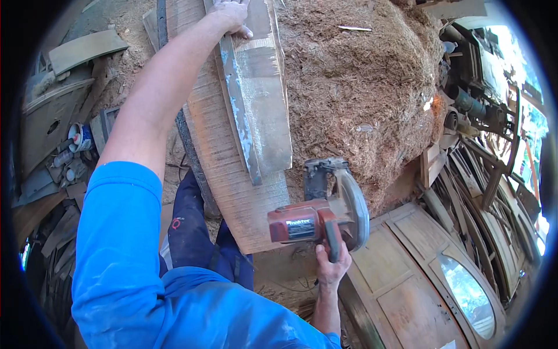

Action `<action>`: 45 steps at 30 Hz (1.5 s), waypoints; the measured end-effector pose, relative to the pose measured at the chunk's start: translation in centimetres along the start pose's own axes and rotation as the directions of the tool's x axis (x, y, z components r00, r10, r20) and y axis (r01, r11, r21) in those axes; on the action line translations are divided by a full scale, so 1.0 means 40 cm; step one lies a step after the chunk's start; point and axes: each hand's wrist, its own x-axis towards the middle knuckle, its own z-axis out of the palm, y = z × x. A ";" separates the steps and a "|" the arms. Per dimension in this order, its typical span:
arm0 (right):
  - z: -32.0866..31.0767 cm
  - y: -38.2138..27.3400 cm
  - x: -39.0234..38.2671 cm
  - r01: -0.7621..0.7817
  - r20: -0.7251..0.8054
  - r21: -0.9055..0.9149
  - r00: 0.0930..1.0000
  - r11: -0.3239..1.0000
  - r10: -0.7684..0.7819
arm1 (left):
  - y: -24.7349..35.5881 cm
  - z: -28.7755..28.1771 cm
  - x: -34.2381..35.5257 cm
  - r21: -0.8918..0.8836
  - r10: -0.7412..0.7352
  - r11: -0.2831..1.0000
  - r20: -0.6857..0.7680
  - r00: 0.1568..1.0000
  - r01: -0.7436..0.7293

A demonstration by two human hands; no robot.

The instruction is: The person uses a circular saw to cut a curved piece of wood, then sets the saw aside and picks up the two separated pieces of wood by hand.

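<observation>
Right hand wraps the handle of a red circular saw, below and right of centre — likely to bear its weight. Left hand, at the top edge, rests over a paint-flecked strip on a wide board, perhaps to steady it — how its fingers grip cannot be told. Shavings heap up across the upper right.

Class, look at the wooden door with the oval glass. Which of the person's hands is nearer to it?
Right. The right hand, gripping the saw, is just left of the door; the left hand is much farther away, on the boards at the picture's top.
</observation>
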 end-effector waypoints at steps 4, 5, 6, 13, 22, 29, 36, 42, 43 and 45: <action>0.080 -0.042 0.019 0.065 0.097 0.004 0.993 0.998 -0.065 | 0.001 0.007 0.003 0.000 -0.023 1.000 0.005 1.000 0.023; 0.103 -0.043 0.025 0.064 0.098 -0.002 0.993 0.998 -0.063 | 0.001 0.008 0.000 -0.005 -0.022 1.000 0.008 1.000 0.022; 0.129 -0.037 0.033 0.124 0.096 0.035 0.987 0.992 -0.127 | 0.000 0.005 -0.003 -0.014 -0.014 1.000 0.003 1.000 0.014; 0.270 -0.016 0.070 0.263 0.170 0.007 0.950 0.965 -0.260 | 0.003 -0.001 -0.018 -0.031 0.000 1.000 -0.020 1.000 0.000; 0.343 -0.005 0.105 0.266 0.257 0.031 0.930 0.964 -0.265 | 0.000 -0.014 -0.041 -0.033 0.016 0.999 -0.050 0.999 -0.018; 0.383 -0.057 0.145 0.254 0.256 0.050 0.932 0.966 -0.258 | -0.004 -0.009 -0.052 -0.080 0.012 0.997 -0.090 0.996 -0.019; 0.406 -0.051 0.165 0.353 0.205 0.017 0.915 0.935 -0.349 | -0.005 -0.007 -0.047 -0.099 0.013 0.995 -0.096 0.995 -0.022; 0.415 -0.072 0.187 0.383 0.211 0.005 0.903 0.924 -0.375 | -0.005 -0.015 -0.049 -0.094 0.012 0.995 -0.095 0.995 -0.021; 0.416 -0.072 0.189 0.390 0.217 -0.001 0.899 0.921 -0.380 | -0.005 -0.015 -0.050 -0.094 0.014 0.995 -0.082 0.997 -0.021; 0.418 -0.077 0.193 0.395 0.222 -0.007 0.896 0.919 -0.384 | -0.004 -0.017 -0.051 -0.095 0.017 0.995 -0.082 0.996 -0.025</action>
